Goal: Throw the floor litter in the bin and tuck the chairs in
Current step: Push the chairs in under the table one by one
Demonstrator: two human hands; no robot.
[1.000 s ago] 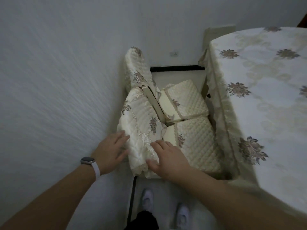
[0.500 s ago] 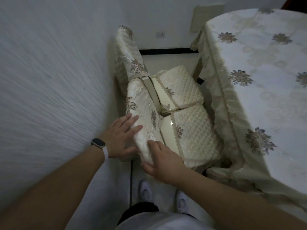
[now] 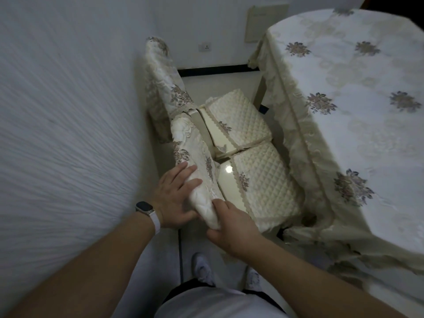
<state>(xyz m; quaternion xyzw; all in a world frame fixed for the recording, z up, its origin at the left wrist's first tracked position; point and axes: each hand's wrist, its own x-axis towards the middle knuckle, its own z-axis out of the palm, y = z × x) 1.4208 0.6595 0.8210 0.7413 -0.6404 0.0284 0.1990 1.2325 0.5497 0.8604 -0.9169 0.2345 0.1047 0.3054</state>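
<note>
Hands (image 3: 202,207) clasping near chair's backrest (image 3: 197,171), wall (image 3: 68,134) left, draped table (image 3: 355,111) right.

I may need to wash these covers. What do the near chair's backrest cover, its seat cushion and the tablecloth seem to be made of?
Backrest cover: satiny cream fabric, quilted and embroidered with flowers; both hands press it.
Seat cushion: padded fabric, diamond-stitched, with a lace-like scalloped trim.
Tablecloth: pale woven cloth with floral motifs and a frilled edge; the fibre cannot be told.
</note>
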